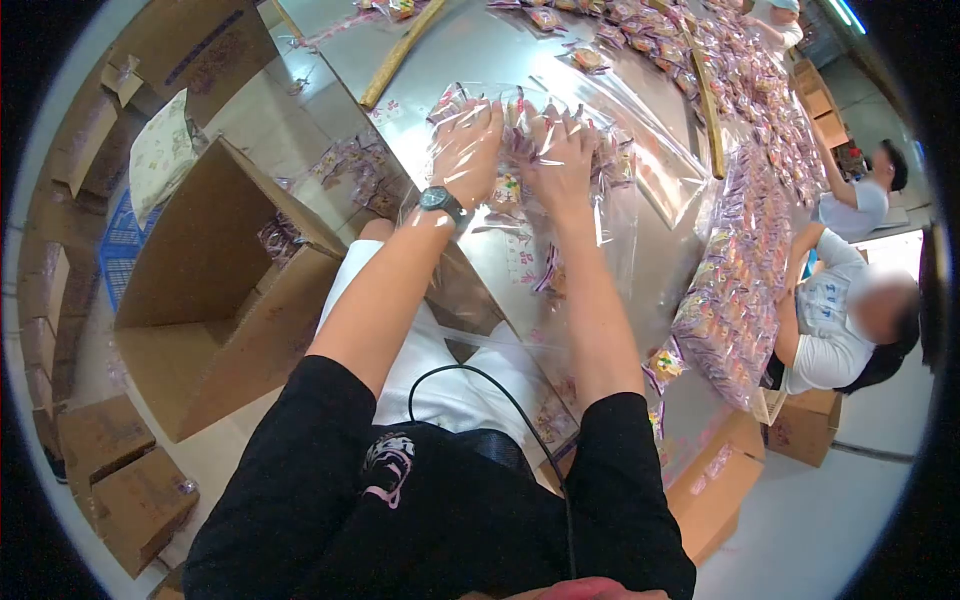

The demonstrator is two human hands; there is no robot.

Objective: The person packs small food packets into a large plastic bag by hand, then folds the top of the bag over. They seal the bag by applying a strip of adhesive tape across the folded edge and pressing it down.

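Note:
My left hand (468, 150), with a dark watch (441, 202) on its wrist, reaches under the film of a clear plastic bag (618, 225) on the metal table. Its fingers stretch forward over small wrapped snacks (507, 192). Beside it, my right hand (560, 165) is also under the film, fingers apart and resting on the packets. Glare on the plastic partly hides the fingertips. One loose packet (550, 272) lies nearer to me, below my right hand. Flat clear bags (655, 150) are stacked to the right of that hand.
A large heap of wrapped snacks (745, 240) covers the table's right side, behind wooden strips (712, 110) (400, 55). An open cardboard box (215, 290) stands at my left. Co-workers (835, 300) sit along the right. Another carton (715, 485) is at lower right.

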